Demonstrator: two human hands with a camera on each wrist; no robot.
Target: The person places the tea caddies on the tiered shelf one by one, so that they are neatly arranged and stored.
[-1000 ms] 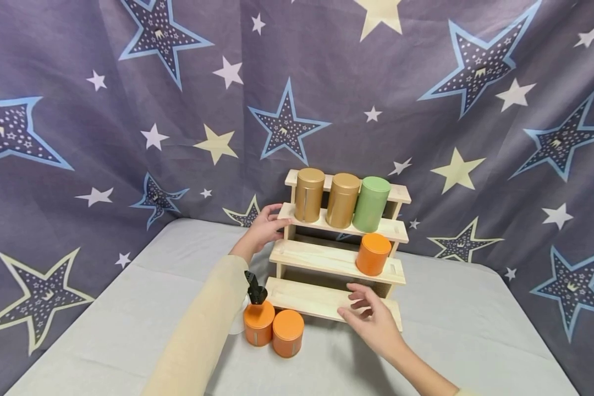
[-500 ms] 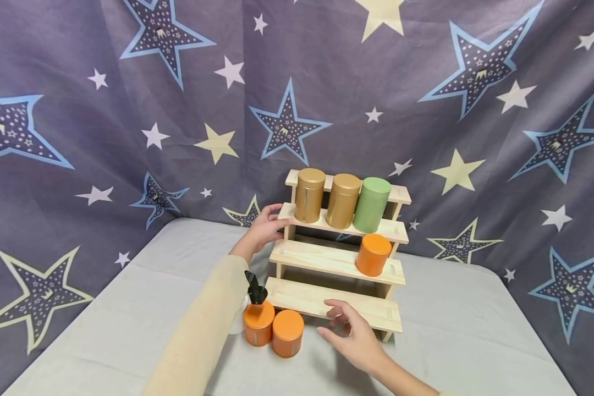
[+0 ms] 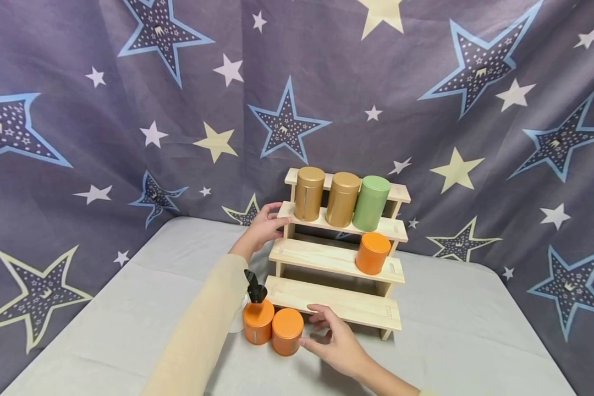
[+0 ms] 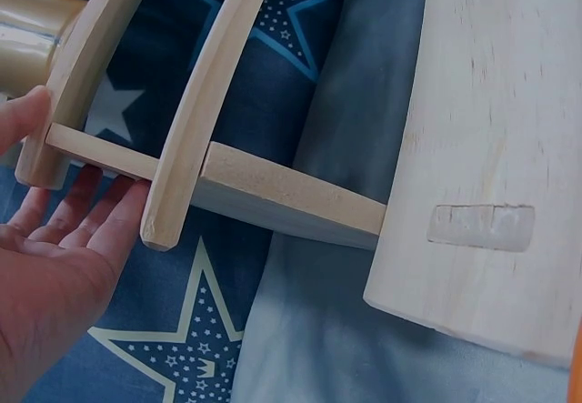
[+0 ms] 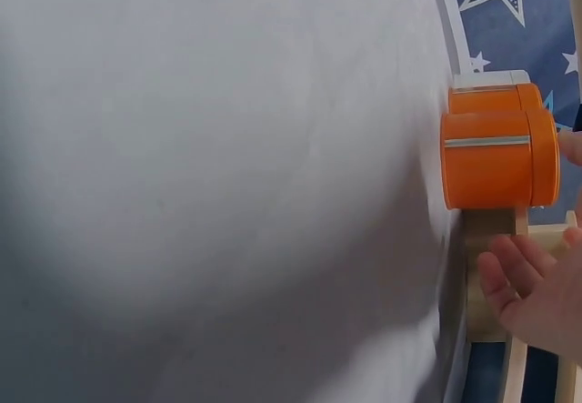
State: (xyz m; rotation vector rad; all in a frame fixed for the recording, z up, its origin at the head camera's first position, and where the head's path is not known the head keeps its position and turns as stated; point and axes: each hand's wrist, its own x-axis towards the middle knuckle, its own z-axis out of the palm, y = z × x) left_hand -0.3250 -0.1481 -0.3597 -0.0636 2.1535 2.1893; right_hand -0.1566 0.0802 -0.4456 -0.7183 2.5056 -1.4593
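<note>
My left hand (image 3: 263, 226) grips the left end of a tiered wooden display shelf (image 3: 326, 300). In the left wrist view its thumb lies on a board and the fingers reach under it. Two short orange tins (image 3: 287, 331) stand side by side on the table in front of the lowest step. My right hand (image 3: 337, 342) is just right of the nearer tin, fingers loosely bent and apart, holding nothing. In the right wrist view the orange tin (image 5: 486, 162) sits between the thumb side and the fingers' reach, with the second tin partly hidden behind it.
On an upper step stand two gold tins (image 3: 309, 194) and a green tin (image 3: 372, 203). Another orange tin (image 3: 373, 253) is at the right of the step below. A black device (image 3: 255, 287) sits by the left sleeve. A star-patterned curtain (image 3: 188, 110) hangs behind the table.
My right hand has moved left and slightly down, from the front of the lowest step to beside the nearer orange tin. My left hand stays on the shelf.
</note>
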